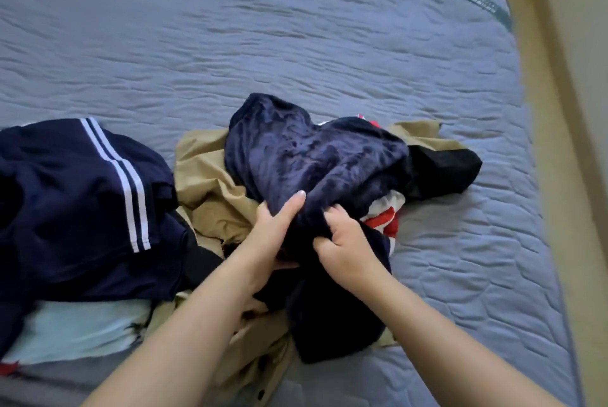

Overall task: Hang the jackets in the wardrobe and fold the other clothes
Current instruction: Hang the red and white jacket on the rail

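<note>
Navy fleece garment (312, 160) atop the tan jacket (210, 196) is gripped by left hand (273, 232) and right hand (345, 245).

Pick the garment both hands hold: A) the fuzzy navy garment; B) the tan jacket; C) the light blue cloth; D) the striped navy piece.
A: the left hand and right hand both have a grip on the fuzzy navy garment, which lies on top of the tan jacket.
</note>
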A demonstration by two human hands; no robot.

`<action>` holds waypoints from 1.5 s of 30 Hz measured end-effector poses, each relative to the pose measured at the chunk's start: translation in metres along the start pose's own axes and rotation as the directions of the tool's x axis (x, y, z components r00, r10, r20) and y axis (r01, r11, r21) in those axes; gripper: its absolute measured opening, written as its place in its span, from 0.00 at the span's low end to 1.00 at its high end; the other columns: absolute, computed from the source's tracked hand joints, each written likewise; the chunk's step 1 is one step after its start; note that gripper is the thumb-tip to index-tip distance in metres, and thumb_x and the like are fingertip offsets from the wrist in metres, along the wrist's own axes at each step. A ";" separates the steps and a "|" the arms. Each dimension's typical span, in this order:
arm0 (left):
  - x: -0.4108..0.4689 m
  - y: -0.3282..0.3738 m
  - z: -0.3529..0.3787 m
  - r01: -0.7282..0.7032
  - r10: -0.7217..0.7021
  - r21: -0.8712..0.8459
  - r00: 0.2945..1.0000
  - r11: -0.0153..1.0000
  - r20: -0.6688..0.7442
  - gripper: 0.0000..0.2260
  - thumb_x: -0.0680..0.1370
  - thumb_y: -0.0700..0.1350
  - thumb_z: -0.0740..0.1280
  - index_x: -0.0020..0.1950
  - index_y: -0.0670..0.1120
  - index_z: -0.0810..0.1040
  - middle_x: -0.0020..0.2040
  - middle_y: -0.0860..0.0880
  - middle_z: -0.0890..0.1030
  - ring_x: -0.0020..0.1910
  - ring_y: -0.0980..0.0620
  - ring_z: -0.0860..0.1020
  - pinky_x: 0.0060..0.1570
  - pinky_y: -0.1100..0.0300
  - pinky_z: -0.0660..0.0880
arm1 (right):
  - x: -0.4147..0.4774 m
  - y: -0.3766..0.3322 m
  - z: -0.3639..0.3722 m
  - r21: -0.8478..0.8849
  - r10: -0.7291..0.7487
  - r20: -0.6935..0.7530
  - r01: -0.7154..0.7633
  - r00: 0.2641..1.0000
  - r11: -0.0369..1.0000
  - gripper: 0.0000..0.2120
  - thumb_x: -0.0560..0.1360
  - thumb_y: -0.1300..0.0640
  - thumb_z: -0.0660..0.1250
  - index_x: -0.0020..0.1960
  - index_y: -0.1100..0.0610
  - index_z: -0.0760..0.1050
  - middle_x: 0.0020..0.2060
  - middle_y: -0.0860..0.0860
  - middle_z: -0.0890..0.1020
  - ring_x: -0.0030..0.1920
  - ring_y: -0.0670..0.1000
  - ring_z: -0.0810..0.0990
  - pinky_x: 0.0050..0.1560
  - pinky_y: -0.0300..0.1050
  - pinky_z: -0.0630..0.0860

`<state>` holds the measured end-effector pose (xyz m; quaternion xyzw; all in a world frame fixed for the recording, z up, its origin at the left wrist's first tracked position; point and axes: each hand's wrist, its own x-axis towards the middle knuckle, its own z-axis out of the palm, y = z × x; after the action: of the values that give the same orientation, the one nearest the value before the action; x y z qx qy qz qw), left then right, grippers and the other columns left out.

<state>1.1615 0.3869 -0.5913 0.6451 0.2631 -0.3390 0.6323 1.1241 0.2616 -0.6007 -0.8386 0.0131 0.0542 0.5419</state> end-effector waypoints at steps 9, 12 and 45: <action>-0.076 0.120 -0.045 -0.372 0.290 -0.390 0.923 0.842 -0.255 0.09 0.72 0.30 0.58 0.43 0.42 0.74 0.30 0.45 0.72 0.26 0.50 0.73 0.26 0.63 0.72 | -0.001 -0.070 -0.027 0.082 0.011 -0.152 0.001 0.988 0.997 0.29 0.68 0.39 0.63 0.66 0.48 0.66 0.63 0.48 0.70 0.66 0.46 0.67 0.71 0.45 0.61; -0.130 0.174 -0.083 -0.521 0.418 -0.424 0.852 0.741 -0.315 0.07 0.70 0.34 0.60 0.43 0.43 0.73 0.29 0.46 0.72 0.28 0.50 0.73 0.26 0.63 0.71 | 0.016 -0.100 -0.013 0.258 0.255 -0.154 -0.211 0.955 0.943 0.38 0.70 0.42 0.68 0.74 0.46 0.54 0.65 0.47 0.70 0.66 0.47 0.69 0.71 0.52 0.64; 0.022 -0.058 -0.066 -0.213 0.383 0.725 0.921 0.655 -0.075 0.31 0.72 0.47 0.68 0.73 0.53 0.60 0.63 0.49 0.73 0.59 0.46 0.74 0.57 0.50 0.74 | -0.031 0.097 0.031 -0.301 0.474 0.086 -0.431 0.876 0.851 0.40 0.69 0.58 0.69 0.76 0.53 0.54 0.71 0.51 0.64 0.70 0.51 0.65 0.62 0.41 0.66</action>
<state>1.1375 0.4539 -0.6473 0.9045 0.0721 -0.2302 0.3516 1.0832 0.2490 -0.6979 -0.8712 0.1603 0.2478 0.3924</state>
